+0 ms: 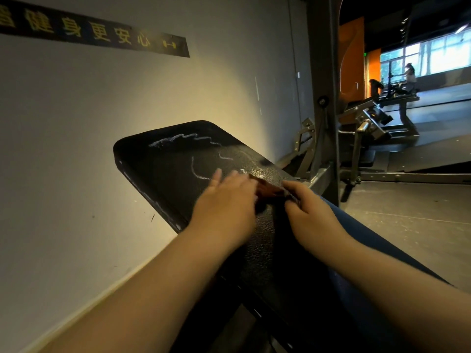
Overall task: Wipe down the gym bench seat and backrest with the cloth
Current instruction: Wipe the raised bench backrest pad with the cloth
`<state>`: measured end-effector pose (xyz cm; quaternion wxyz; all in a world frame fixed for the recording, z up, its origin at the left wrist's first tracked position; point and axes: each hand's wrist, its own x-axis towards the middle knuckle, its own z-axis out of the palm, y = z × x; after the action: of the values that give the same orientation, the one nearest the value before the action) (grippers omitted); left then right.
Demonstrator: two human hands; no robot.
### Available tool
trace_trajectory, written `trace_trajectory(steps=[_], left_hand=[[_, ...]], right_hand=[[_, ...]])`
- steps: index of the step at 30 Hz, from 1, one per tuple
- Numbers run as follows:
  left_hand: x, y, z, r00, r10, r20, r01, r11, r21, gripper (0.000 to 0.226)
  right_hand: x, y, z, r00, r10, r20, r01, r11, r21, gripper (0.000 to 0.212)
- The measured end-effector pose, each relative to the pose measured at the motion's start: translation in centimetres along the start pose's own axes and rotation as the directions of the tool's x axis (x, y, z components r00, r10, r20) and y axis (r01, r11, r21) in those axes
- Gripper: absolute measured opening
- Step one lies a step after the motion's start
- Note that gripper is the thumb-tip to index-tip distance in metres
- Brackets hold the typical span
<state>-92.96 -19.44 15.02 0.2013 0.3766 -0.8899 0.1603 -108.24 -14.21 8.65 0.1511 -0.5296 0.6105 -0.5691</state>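
Backrest (pixel 178 161) long axis runs up-left twd wall (pixel 127 98); L hand (pixel 224 200) flat on it, R hand (pixel 311 207) pinches cloth (pixel 267 188).

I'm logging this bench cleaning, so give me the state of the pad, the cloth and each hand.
bench pad: white streaks on its far part, not yet wiped off.
cloth: bunched, lying on the pad between the hands.
left hand: fingers straight, flat on the pad beside the cloth; blurred.
right hand: fingers curled, pinching the cloth's edge.
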Motion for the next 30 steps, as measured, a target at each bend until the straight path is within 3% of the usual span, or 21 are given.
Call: trace_trajectory(steps=[2,4,8,10,17,24,30], left_hand=[[1.1,-1.2,-0.4,0.991,-0.116,-0.069,0.119,0.992,0.033,0.042],[1.4,-0.3,-0.1,0.981,-0.173,-0.087,0.178,0.983,0.049,0.043],[0.3,3.4,1.7,0.999,0.031,-0.01,-0.031,1.0,-0.002,0.039],[0.6,2.9,1.0,0.997,0.068,0.025,-0.068,0.997,0.019,0.039],[3.6,0.1,-1.2,0.968,-0.249,0.037,0.248,0.968,0.031,0.041],[1.8,3.2,0.8,0.996,0.019,0.088,-0.018,1.0,-0.007,0.039],[3.4,-0.5,-1.2,0.978,-0.205,0.033,0.204,0.978,0.034,0.039]], right_hand=[[0.9,0.2,-0.5,0.995,-0.086,0.045,0.093,0.979,-0.183,0.046],[1.0,1.0,-0.5,0.989,-0.137,0.062,0.148,0.955,-0.257,0.048],[0.7,1.8,-0.3,0.992,-0.119,0.029,0.123,0.968,-0.221,0.044],[0.9,1.9,-0.3,0.991,-0.128,0.029,0.131,0.969,-0.21,0.043],[1.0,2.4,-0.4,0.984,-0.172,0.035,0.176,0.962,-0.209,0.044],[0.8,2.4,-0.2,0.984,-0.168,-0.051,0.158,0.974,-0.161,0.038],[0.9,2.7,-0.3,0.988,-0.156,-0.014,0.148,0.963,-0.226,0.042]])
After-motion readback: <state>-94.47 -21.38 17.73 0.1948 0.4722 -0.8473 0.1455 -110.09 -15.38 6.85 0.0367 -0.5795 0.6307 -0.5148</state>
